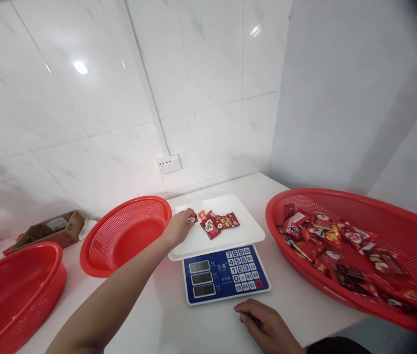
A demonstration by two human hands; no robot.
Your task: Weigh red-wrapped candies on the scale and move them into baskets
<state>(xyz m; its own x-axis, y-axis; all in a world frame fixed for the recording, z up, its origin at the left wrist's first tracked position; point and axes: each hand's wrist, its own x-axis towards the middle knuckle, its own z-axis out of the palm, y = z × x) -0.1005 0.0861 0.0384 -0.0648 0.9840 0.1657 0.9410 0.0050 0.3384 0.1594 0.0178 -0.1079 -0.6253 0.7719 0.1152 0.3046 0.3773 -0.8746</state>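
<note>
At the left side of the scale's white weighing tray (237,201), my left hand (180,227) has its fingers pinched on a small red snack packet (193,218). Beside it several more red snack packets (226,221) lie in a loose group on the tray. The scale's blue keypad panel (226,275) faces me; its display digits are too dim to read. My right hand (267,327) rests on the white table just in front of the scale, its fingers loosely curled together with no object visible in them.
On the right, a large red basket (326,196) holds many wrapped snack packets (355,238). A red oval basket (127,236) stands left of the scale, and another red basket (20,295) is nearer. Behind them sits a cardboard box (61,228). A wall socket (169,163) is above the table.
</note>
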